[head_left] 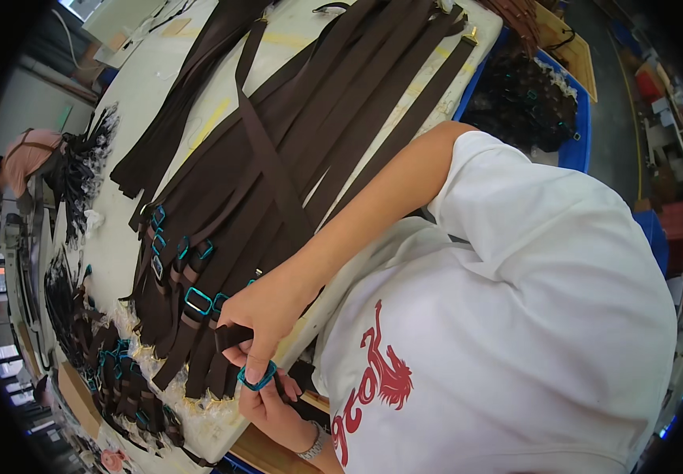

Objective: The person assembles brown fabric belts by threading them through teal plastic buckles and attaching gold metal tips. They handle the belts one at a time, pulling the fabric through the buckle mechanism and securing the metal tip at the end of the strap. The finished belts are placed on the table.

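My right hand (266, 312) comes down over the strap pile. Its fingers are closed round a dark brown webbing strap (232, 337). The thumb reaches a teal buckle (257, 380). Below it, my left hand (266, 407), with a metal watch on the wrist, is closed at that same buckle; some of its fingers are hidden. Beside my right hand, straps (199, 332) lie side by side with teal rectangular buckles (198, 300) threaded on them. One strap (258, 134) crosses the others at an angle.
The pale worktable (140, 142) carries long strap bundles and, at lower left, a heap of buckled straps (120, 371). A blue bin (583, 134) of dark straps stands by the far right edge. Another person (33, 158) bends over work at far left.
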### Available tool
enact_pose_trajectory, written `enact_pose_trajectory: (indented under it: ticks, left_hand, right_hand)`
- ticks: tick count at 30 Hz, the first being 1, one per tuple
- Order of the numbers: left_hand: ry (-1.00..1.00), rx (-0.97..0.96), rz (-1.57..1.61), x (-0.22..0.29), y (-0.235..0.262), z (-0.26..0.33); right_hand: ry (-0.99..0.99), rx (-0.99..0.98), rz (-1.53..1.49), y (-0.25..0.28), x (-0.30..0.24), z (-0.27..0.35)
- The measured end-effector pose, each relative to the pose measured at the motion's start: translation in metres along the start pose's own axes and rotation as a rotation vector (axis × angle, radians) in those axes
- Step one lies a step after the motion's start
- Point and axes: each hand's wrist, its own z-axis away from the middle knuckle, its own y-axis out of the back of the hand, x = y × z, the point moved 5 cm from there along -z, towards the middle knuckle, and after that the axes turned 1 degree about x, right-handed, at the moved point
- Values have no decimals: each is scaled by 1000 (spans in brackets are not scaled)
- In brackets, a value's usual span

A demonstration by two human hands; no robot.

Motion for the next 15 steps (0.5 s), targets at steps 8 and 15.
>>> enact_pose_trajectory:
  ticks: [8, 15]
  left_hand:
    - [173, -240, -250, 27, 84, -6]
    - [-705, -15, -1296, 123, 53, -51]
  right_hand:
    - [-90, 134, -339, 7, 1, 25]
    - [-51, 311, -465, 2, 3, 35]
